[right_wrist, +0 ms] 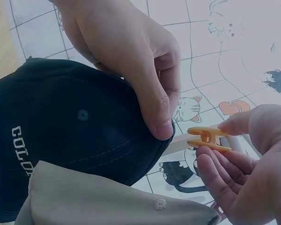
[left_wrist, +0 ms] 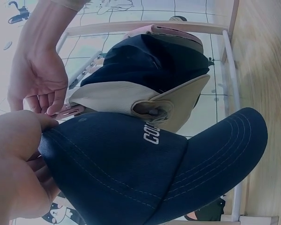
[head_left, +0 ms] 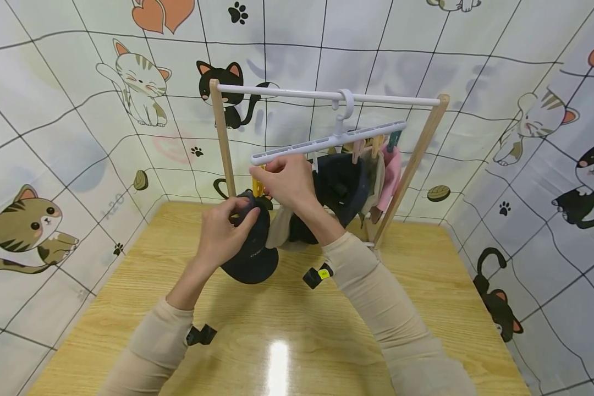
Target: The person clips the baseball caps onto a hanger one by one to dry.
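My left hand (head_left: 223, 234) pinches the crown edge of a navy cap (head_left: 252, 247) between thumb and fingers. The cap hangs with its brim down, and white lettering shows on its front in the left wrist view. A yellow clothespin (head_left: 257, 184) is pinched in my right hand (head_left: 289, 181), under the left end of a white hanger (head_left: 322, 144). In the right wrist view, the clothespin (right_wrist: 208, 138) stands apart from the cap's edge (right_wrist: 166, 136). Beside the navy cap hangs a beige cap (left_wrist: 117, 96), with a pink clothespin (left_wrist: 70, 111) at its top.
The tilted hanger hooks over the white bar (head_left: 287, 92) of a wooden-sided rack (head_left: 223, 132). Farther right hang a dark cap (head_left: 339, 176) and a pink cap (head_left: 391, 173), near a green clothespin (head_left: 393, 141). The rack stands on a wood-grain table (head_left: 257, 335) before cat-print walls.
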Demonstrator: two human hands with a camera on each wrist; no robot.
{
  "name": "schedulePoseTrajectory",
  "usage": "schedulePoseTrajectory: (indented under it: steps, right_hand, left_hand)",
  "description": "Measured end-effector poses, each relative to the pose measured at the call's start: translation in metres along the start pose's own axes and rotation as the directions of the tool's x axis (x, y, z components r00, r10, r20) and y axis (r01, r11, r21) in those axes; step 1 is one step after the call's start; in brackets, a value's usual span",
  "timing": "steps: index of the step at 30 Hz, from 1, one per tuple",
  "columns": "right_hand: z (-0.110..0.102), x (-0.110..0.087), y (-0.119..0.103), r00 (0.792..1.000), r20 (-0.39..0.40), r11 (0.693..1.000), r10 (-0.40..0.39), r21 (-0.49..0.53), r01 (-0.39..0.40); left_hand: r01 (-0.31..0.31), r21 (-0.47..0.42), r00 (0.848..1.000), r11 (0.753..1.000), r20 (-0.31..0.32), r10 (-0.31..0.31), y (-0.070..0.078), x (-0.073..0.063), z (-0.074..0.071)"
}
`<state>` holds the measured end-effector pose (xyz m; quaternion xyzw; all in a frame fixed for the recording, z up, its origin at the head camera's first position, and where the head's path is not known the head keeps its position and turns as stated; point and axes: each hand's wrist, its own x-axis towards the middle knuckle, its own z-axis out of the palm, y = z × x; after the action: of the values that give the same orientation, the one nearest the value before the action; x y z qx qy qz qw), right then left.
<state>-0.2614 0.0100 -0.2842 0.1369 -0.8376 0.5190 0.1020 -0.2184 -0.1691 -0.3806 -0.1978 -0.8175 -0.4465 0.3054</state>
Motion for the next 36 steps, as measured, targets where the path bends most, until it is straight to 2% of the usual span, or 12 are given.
schedulePoseTrajectory:
  steps: [15, 28, 36]
  right_hand:
    - [0.003, -0.001, 0.002, 0.999, -0.036, 0.998, -0.037, -0.055, 0.035]
    - [0.008, -0.002, 0.0, 0.986, -0.089, 0.98, -0.138, -0.155, 0.124]
    - [0.009, -0.004, -0.001, 0.985, -0.092, 0.976, -0.145, -0.176, 0.127]
  left_hand:
    - [-0.026, 0.085, 0.999, 0.996, -0.03, 0.029, 0.009, 0.001, 0.003]
    - [-0.038, 0.134, 0.998, 0.99, -0.036, 0.043, 0.013, 0.003, 0.008]
    - [-0.048, 0.143, 0.998, 0.989, -0.042, 0.055, 0.013, 0.004, 0.008]
